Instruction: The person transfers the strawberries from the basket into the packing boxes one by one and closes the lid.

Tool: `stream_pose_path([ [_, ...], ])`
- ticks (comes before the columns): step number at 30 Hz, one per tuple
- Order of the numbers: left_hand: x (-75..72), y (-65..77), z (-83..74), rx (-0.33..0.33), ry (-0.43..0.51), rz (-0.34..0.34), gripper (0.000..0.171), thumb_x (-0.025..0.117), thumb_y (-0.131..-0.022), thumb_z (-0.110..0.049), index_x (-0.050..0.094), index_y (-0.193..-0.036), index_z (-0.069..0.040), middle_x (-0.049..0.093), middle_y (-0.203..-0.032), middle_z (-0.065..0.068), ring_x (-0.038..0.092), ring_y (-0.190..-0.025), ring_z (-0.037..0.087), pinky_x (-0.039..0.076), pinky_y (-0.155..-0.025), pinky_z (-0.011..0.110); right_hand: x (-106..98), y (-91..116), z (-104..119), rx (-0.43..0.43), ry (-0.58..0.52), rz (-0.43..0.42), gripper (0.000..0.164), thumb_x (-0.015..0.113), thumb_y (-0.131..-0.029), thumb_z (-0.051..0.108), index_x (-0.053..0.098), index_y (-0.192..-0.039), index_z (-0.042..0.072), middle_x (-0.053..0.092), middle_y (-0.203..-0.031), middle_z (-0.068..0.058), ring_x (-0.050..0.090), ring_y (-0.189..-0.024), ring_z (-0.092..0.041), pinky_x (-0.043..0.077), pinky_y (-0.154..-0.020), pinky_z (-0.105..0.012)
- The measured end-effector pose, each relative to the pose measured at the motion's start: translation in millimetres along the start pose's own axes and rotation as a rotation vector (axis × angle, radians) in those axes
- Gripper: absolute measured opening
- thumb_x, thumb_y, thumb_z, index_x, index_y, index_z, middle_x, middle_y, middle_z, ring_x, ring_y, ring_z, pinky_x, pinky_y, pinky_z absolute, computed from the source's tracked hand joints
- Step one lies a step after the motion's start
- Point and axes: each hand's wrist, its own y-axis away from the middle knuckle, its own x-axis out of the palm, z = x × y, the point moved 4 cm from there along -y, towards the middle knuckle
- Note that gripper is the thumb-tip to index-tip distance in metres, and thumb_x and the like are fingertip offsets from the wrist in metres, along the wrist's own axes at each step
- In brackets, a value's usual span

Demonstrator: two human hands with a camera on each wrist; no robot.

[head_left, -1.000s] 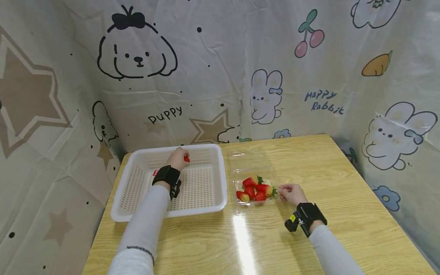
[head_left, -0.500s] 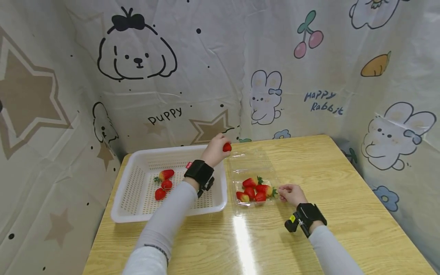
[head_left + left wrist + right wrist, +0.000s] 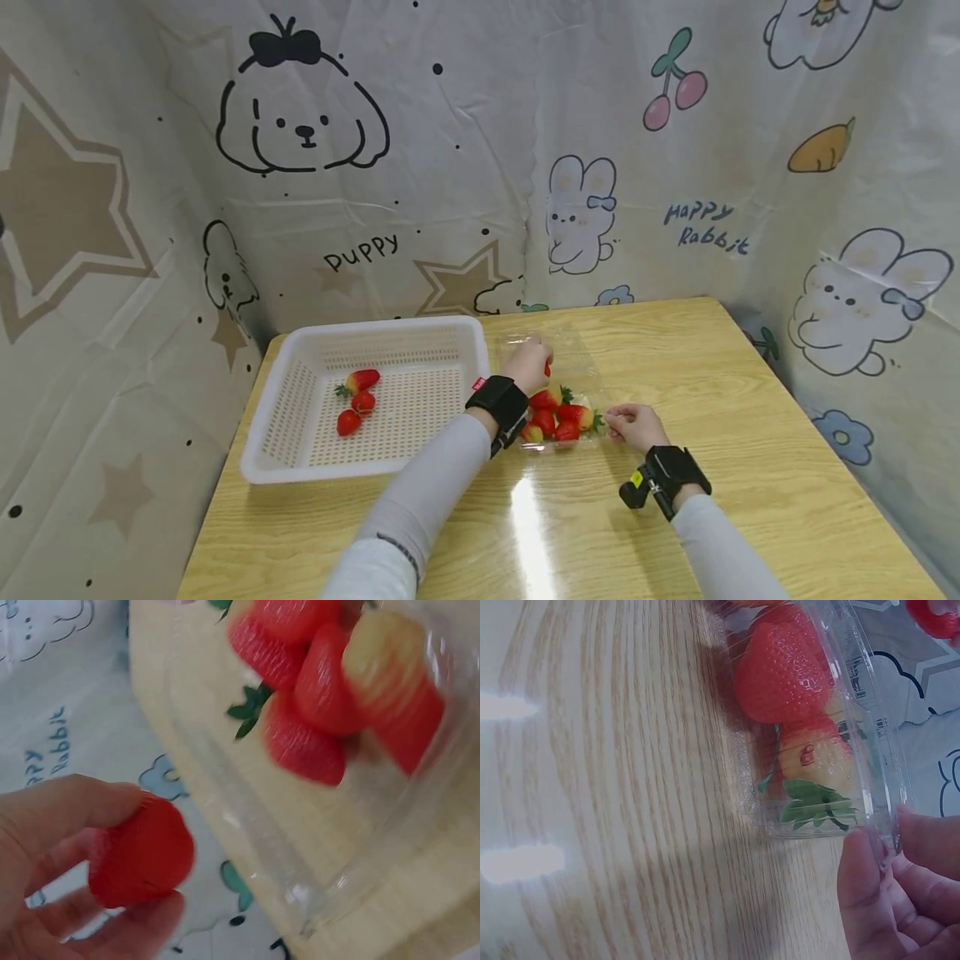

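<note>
My left hand (image 3: 528,367) is over the back part of a clear plastic clamshell box (image 3: 517,343). In the left wrist view its thumb and fingers pinch a red strawberry (image 3: 146,851). Several strawberries (image 3: 322,682) lie together in the front half of the box, some with green leaves. At the box's right side, my right hand (image 3: 633,426) pinches the clear rim between thumb and fingers, as the right wrist view shows. A leafy strawberry (image 3: 817,765) lies inside the box near those fingertips.
A white slotted plastic basket (image 3: 258,433) stands left of the box. Inside it lie a strawberry with leaves (image 3: 363,381) and two rounder red ones (image 3: 348,422). The wooden table (image 3: 750,467) meets a printed cloth (image 3: 465,167) at its back edge.
My left hand has lifted a strawberry from the basket and carried it right, over the basket's rim to the clear box. My right hand has stayed at the box's side.
</note>
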Motion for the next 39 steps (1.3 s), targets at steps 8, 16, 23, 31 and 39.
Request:
stream_pose_path([
  [8,101.6,-53.9,46.1,-0.105,-0.068,0.033,0.013,0.059,-0.082,-0.004,0.07,-0.08,-0.01,0.065,-0.09,0.009,0.061,-0.079,0.025,0.049,-0.066,0.033,-1.9,-2.0,-6.0,-0.042,-0.033,0.021,0.028,0.06,-0.088,0.013,0.059,-0.1,-0.013,0.063,-0.075,-0.014,0.061,-0.062,-0.016,0.052,-0.059,-0.03],
  [16,188.3,-77.6,74.5,-0.192,-0.217,-0.146,0.015,0.054,-0.084,-0.011,0.069,-0.087,-0.014,0.063,-0.09,0.006,0.059,-0.079,0.026,0.049,-0.065,0.039,0.7,-2.9,-3.4,0.011,0.018,-0.011,0.026,0.056,-0.09,0.006,0.056,-0.106,-0.015,0.063,-0.082,-0.023,0.062,-0.065,-0.018,0.053,-0.063,-0.033],
  [23,192.1,-66.2,64.0,-0.167,-0.302,-0.146,0.021,0.048,-0.089,-0.012,0.068,-0.084,-0.017,0.063,-0.086,0.002,0.06,-0.075,0.023,0.047,-0.065,0.036,0.1,-3.1,-4.9,0.004,0.008,-0.011,0.025,0.055,-0.09,0.005,0.056,-0.106,-0.014,0.063,-0.082,-0.022,0.062,-0.066,-0.018,0.053,-0.064,-0.034],
  [31,261.8,-98.2,94.5,-0.126,-0.336,-0.126,0.013,0.059,-0.077,-0.018,0.071,-0.077,-0.023,0.065,-0.081,0.003,0.058,-0.073,0.025,0.047,-0.057,0.041,-0.1,-0.7,-1.7,-0.004,0.029,-0.012,0.026,0.055,-0.09,0.006,0.056,-0.106,-0.014,0.063,-0.083,-0.023,0.062,-0.066,-0.018,0.053,-0.064,-0.035],
  [39,236.0,-88.2,86.4,-0.084,-0.295,-0.024,0.013,0.058,-0.08,-0.017,0.071,-0.079,-0.02,0.066,-0.085,0.004,0.06,-0.075,0.025,0.049,-0.062,0.04,0.3,-3.3,-4.8,0.006,0.022,-0.016,0.025,0.055,-0.09,0.006,0.057,-0.105,-0.013,0.064,-0.082,-0.02,0.062,-0.066,-0.018,0.053,-0.064,-0.034],
])
